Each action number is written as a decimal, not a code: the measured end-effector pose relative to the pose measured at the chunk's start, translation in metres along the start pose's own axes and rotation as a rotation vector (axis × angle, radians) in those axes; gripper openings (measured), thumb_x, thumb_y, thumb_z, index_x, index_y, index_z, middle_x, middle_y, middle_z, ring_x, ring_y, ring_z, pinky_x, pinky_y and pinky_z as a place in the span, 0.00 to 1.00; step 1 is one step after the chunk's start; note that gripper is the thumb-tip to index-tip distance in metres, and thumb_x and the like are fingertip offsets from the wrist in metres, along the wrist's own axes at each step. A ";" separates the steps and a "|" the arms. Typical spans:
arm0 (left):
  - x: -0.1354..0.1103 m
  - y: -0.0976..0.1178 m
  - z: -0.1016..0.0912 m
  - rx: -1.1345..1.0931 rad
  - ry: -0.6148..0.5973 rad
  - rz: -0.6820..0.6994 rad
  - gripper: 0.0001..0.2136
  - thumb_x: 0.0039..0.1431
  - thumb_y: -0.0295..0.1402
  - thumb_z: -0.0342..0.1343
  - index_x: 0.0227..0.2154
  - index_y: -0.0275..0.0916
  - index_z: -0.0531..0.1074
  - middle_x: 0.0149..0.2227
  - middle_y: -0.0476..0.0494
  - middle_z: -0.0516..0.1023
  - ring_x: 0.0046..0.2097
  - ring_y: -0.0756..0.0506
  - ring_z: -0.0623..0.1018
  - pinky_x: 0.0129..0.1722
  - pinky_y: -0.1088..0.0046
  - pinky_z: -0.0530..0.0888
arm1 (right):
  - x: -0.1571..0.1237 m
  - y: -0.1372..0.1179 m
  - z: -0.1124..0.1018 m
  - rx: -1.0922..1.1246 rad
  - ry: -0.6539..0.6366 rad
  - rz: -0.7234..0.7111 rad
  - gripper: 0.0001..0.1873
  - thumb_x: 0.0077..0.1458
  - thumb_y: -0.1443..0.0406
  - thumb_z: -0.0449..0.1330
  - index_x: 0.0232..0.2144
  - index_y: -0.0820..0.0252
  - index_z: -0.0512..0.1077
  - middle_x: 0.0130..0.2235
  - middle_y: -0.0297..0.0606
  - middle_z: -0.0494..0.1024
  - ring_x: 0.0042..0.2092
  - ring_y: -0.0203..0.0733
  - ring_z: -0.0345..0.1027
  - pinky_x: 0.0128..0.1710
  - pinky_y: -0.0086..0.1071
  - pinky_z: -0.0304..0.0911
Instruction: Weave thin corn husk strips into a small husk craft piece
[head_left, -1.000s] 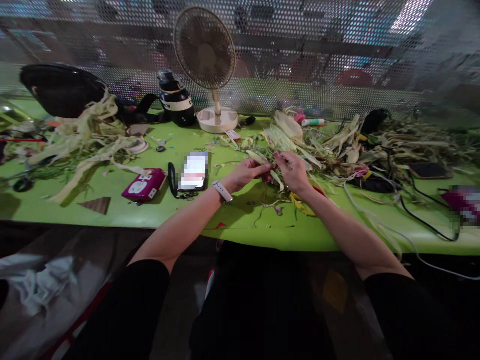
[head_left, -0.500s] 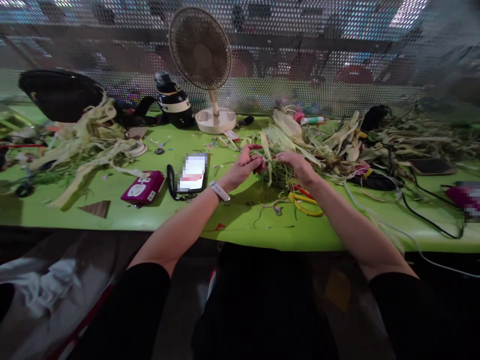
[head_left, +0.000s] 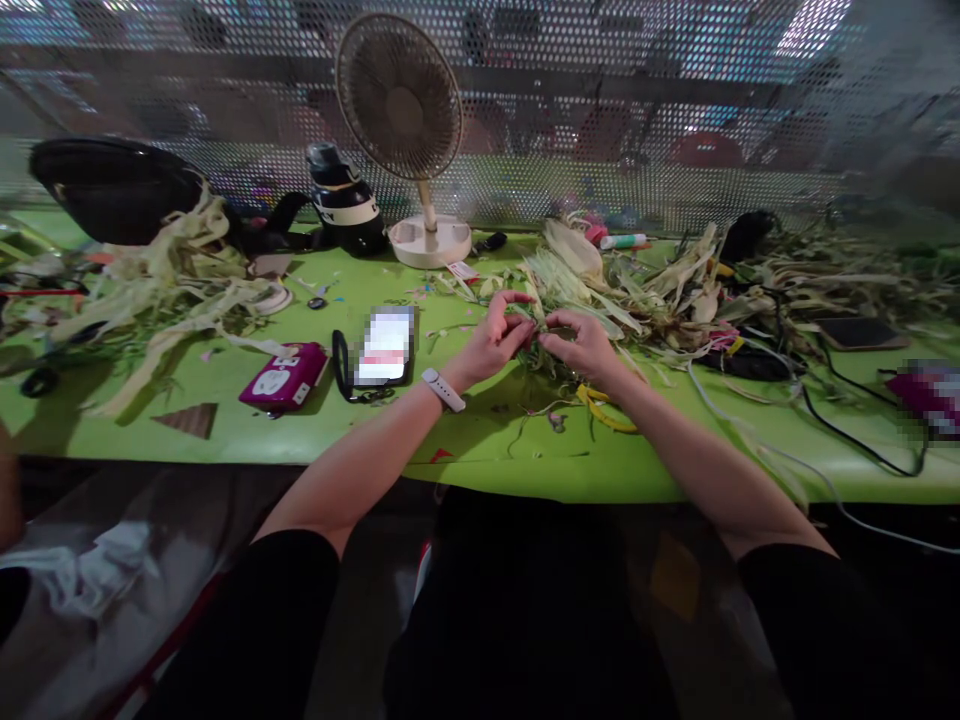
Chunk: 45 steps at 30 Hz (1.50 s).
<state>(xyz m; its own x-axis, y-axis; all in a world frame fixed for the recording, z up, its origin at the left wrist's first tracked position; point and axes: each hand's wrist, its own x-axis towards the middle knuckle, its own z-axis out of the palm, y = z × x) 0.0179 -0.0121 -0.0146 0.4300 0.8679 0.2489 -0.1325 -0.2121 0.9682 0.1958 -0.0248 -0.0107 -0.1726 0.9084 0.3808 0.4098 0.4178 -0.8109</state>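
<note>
My left hand (head_left: pixel 499 342), with a pale band on its wrist, is pinched on a pale green corn husk strip (head_left: pixel 537 300) that rises above the fingers. Close against it, my right hand (head_left: pixel 581 345) pinches at the same spot. Their fingertips nearly meet and partly cover what lies between them. Just behind are dried corn husks (head_left: pixel 574 258), spread in a pile with thin green strands. Below my right wrist lies a yellow-handled tool (head_left: pixel 606 412), partly hidden by the hand.
On the green table (head_left: pixel 480 450) lie a lit phone (head_left: pixel 386 345), a magenta case (head_left: pixel 283 378) and more husk strips (head_left: pixel 180 260). A fan (head_left: pixel 430 240), a dark bottle (head_left: pixel 349 210) and a black bag (head_left: pixel 112 190) stand along the perforated screen. Cables (head_left: pixel 847 400) run on the right.
My right hand has moved left and down, its fingers closing in beside my left fingertips. Part of a person's arm has appeared at the far left edge.
</note>
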 end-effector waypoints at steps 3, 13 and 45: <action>0.000 0.001 0.001 -0.018 0.019 -0.014 0.17 0.58 0.37 0.63 0.46 0.42 0.63 0.23 0.55 0.66 0.24 0.52 0.65 0.27 0.73 0.60 | -0.001 0.001 0.002 -0.130 0.059 -0.053 0.10 0.47 0.59 0.59 0.28 0.58 0.74 0.31 0.39 0.78 0.36 0.45 0.69 0.42 0.40 0.64; 0.000 -0.003 0.002 -0.002 0.099 -0.021 0.14 0.60 0.38 0.59 0.45 0.43 0.62 0.22 0.55 0.69 0.22 0.52 0.66 0.25 0.72 0.61 | 0.003 0.016 -0.001 -0.454 0.097 -0.298 0.11 0.57 0.57 0.59 0.36 0.57 0.75 0.37 0.43 0.81 0.43 0.51 0.71 0.56 0.49 0.58; -0.007 0.002 0.021 -0.186 0.174 -0.075 0.12 0.62 0.34 0.59 0.41 0.43 0.59 0.23 0.57 0.69 0.22 0.54 0.66 0.25 0.75 0.62 | -0.003 0.016 0.014 -0.877 0.181 -0.370 0.19 0.70 0.60 0.43 0.48 0.61 0.71 0.45 0.48 0.79 0.50 0.52 0.69 0.67 0.61 0.46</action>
<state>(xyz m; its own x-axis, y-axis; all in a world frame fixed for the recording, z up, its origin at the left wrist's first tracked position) 0.0332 -0.0276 -0.0137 0.2865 0.9458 0.1531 -0.2744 -0.0721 0.9589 0.1907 -0.0208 -0.0316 -0.3147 0.6747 0.6676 0.8925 0.4498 -0.0339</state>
